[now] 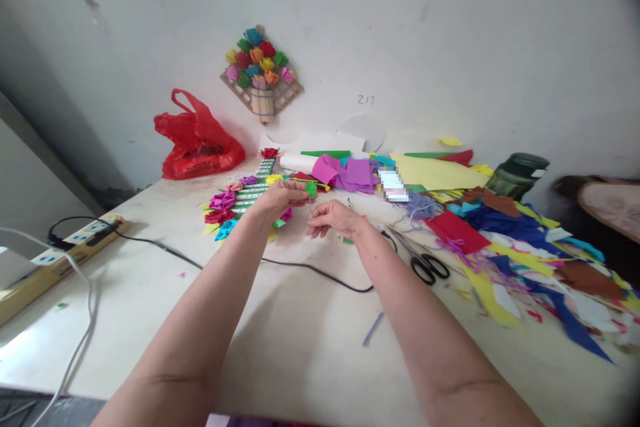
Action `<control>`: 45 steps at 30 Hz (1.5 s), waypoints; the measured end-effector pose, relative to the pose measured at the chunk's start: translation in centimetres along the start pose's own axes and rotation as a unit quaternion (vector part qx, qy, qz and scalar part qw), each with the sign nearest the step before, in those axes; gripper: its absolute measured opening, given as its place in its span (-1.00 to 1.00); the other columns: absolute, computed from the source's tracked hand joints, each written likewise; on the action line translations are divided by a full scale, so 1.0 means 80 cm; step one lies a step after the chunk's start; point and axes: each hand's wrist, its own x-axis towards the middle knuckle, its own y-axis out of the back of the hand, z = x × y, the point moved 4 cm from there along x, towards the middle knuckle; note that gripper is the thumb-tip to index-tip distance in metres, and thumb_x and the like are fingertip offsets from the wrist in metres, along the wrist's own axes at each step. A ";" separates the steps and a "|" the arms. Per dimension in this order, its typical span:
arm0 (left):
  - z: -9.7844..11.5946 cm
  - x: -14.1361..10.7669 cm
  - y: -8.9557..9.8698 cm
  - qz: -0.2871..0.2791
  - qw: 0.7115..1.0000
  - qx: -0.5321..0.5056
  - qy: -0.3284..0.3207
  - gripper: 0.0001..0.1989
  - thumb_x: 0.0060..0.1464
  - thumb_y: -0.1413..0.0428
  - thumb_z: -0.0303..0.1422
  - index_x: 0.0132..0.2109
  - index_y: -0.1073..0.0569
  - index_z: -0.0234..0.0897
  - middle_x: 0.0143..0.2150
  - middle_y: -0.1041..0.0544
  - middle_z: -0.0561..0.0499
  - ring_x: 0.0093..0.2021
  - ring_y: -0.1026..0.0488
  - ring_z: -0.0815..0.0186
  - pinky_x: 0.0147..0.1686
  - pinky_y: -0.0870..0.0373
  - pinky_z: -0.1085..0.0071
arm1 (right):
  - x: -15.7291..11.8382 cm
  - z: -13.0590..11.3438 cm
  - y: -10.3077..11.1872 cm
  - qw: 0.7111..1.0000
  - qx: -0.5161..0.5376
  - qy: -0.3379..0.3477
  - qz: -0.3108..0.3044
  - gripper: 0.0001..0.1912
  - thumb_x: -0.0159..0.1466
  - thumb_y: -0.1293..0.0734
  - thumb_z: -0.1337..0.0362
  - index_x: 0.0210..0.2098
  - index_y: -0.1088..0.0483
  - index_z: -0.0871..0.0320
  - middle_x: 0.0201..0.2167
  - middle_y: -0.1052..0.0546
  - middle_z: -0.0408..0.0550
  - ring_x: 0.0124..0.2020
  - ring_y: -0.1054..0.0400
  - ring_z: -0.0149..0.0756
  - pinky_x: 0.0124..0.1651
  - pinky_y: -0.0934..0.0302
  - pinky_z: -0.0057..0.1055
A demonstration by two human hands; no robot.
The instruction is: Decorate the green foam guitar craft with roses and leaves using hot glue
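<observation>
My left hand (286,199) pinches a small green paper piece (311,189) above the table. Just right of it and slightly lower, my right hand (333,219) has its fingers pressed together around a thin purple strand (311,208) that hangs below the green piece. Behind and left of my left hand lies a green-and-white striped frame (249,196) edged with crumpled paper flowers (223,200) in pink, red, purple and blue.
Black-handled scissors (423,265) and a paper scrap pile (520,230) lie right. A phone (393,185), purple paper (357,175) and green jar (517,175) stand farther back. Left are a red bag (197,140) and power strip (83,247); a black cable (320,271) crosses the table (300,360).
</observation>
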 end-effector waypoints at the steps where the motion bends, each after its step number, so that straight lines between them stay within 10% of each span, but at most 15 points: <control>1: -0.001 0.001 0.000 0.003 1.000 0.000 -0.005 -0.84 -0.33 -0.26 -0.48 -0.45 -0.50 -0.39 -0.45 -0.52 -0.05 -0.45 -0.44 0.38 -0.37 -0.29 0.46 | 0.000 0.000 0.000 1.000 0.003 -0.003 0.003 -0.73 -0.09 -0.45 0.17 -0.55 -0.44 0.29 -0.58 -0.52 -0.02 -0.59 -0.39 -0.42 -0.57 -0.20 -0.57; 36: -0.008 -0.001 -0.014 -0.016 0.991 -0.133 0.023 -0.96 -0.08 -0.13 -0.58 -0.40 -0.44 -0.41 -0.35 -0.55 -0.15 -0.29 -0.52 0.25 -0.18 -0.42 0.35 | -0.012 -0.008 -0.005 0.997 0.064 -0.014 -0.033 -0.73 -0.07 -0.45 0.17 -0.51 -0.45 0.28 -0.55 -0.52 -0.03 -0.54 -0.40 -0.40 -0.51 -0.22 -0.53; 45: -0.009 0.003 -0.028 -0.023 0.994 -0.105 -0.036 -0.93 -0.10 -0.18 -0.47 -0.40 -0.45 -0.38 -0.42 -0.53 -0.05 -0.48 -0.44 0.39 -0.43 -0.38 0.48 | -0.003 -0.017 0.011 0.972 0.115 0.036 0.202 -0.85 0.06 -0.34 0.25 -0.47 -0.44 0.23 -0.50 -0.53 -0.03 -0.54 -0.37 -0.45 -0.55 -0.16 -0.56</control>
